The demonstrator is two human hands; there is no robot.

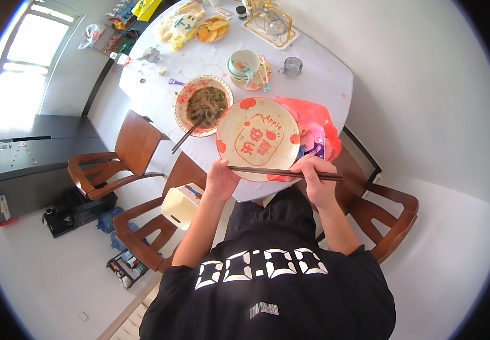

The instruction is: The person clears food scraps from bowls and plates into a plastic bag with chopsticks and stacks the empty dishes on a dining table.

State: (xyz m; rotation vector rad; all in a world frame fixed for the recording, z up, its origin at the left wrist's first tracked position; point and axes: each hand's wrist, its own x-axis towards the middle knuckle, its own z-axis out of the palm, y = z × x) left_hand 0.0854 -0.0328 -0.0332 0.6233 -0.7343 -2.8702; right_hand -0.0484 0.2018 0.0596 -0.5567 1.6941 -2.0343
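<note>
In the head view my left hand (222, 180) grips the near left rim of a round plate (245, 114) with a red apple pattern and red writing. My right hand (315, 174) holds the plate's near right rim together with a pair of dark chopsticks (266, 171), which lie across its near edge. Beyond the plate, to the left, stands a large patterned bowl (180, 114) of dark cooked food (206, 102), with another pair of chopsticks (187, 136) leaning over its rim. A red plastic bag (329, 123) with wrappers inside lies partly behind the plate.
On the table (325, 78) are stacked bowls (244, 61) on a plate, a glass mug (292, 67), a gold cup rack (287, 25), a plate of sliced food (213, 29) and a plastic bottle (124, 60). Wooden chairs (138, 138) and a white bin (181, 206) stand nearby.
</note>
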